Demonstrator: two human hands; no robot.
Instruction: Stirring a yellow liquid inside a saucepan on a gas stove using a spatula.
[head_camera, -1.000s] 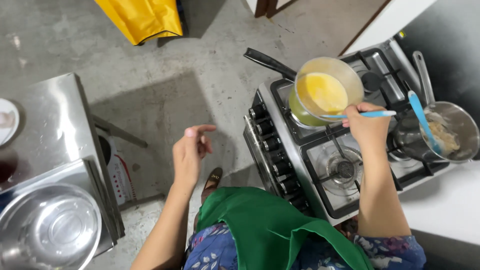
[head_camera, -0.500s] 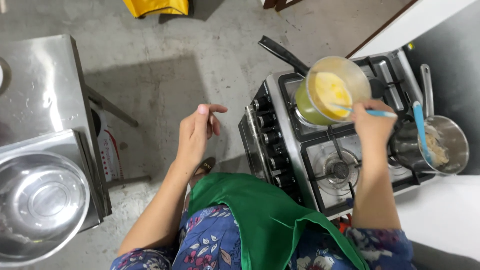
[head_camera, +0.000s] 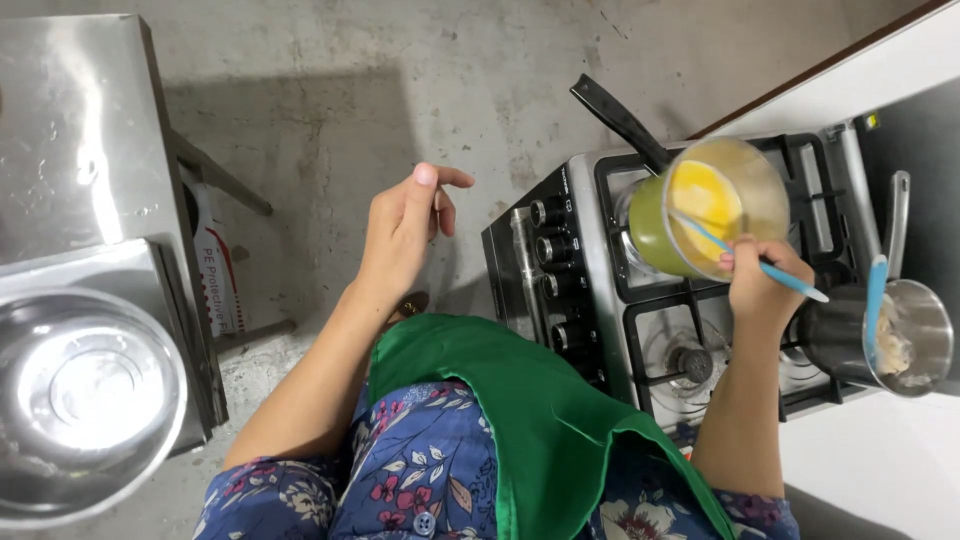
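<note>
Right hand (head_camera: 762, 288) stirs yellow liquid in the pot (head_camera: 700, 215) with a spoon (head_camera: 760, 262)

Left hand (head_camera: 403, 228) raised empty over the floor, fingers loosely curled, thumb out, forearm bare; right hand (head_camera: 762, 285) out ahead, fingers closed in a pinch grip, wrist bent, bare forearm running back toward the body.

We count one green long-handled saucepan of yellow liquid (head_camera: 700, 205), one steel cup (head_camera: 880, 340), two pale blue utensils (head_camera: 770, 268), one large steel bowl (head_camera: 85, 400), five black stove knobs (head_camera: 548, 250).
</note>
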